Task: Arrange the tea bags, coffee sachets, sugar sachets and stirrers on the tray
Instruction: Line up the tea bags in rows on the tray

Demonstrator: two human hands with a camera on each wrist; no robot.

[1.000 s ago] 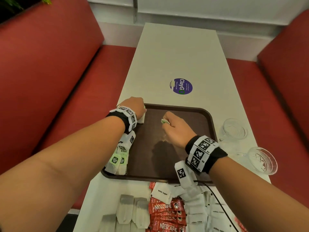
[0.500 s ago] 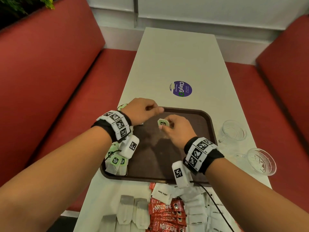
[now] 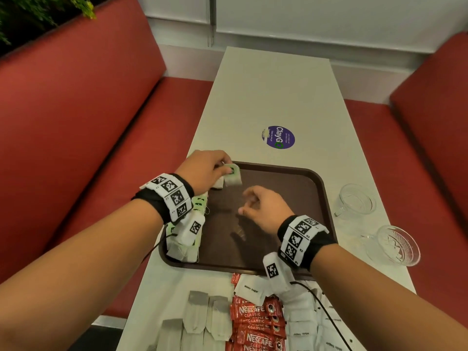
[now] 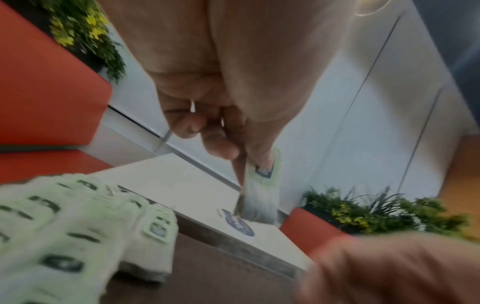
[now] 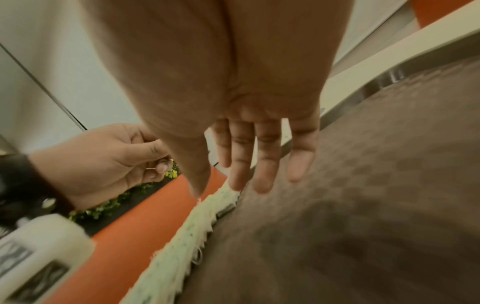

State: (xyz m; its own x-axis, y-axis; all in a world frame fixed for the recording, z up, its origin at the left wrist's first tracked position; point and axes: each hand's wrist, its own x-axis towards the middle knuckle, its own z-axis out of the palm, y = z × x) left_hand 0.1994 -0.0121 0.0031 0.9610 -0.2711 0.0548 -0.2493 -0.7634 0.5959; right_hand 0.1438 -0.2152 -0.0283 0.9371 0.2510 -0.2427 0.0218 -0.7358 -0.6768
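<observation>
My left hand (image 3: 222, 170) pinches a tea bag (image 3: 233, 176) with a green tag just above the far left corner of the brown tray (image 3: 322, 191). The left wrist view shows the same tea bag (image 4: 262, 185) hanging from thumb and finger. A row of several green-tagged tea bags (image 3: 193, 224) lies along the tray's left side. My right hand (image 3: 247, 206) hovers over the tray's middle, holding nothing, with its fingers (image 5: 265, 162) straight. More tea bags (image 3: 202, 317), red coffee sachets (image 3: 255, 323) and white sugar sachets (image 3: 252, 290) lie on the table in front of the tray. I see no stirrers.
Two clear glass cups (image 3: 357, 201) (image 3: 395, 247) stand on the white table (image 3: 266, 97) right of the tray. A purple round sticker (image 3: 278, 137) lies beyond it. Red benches (image 3: 76, 122) flank both sides. A black cable (image 3: 326, 315) crosses the sugar sachets.
The right hand passed the tea bag to the left hand and let go. The left hand now holds it at the tray's far left corner; the right hand drew back with its fingers straight.
</observation>
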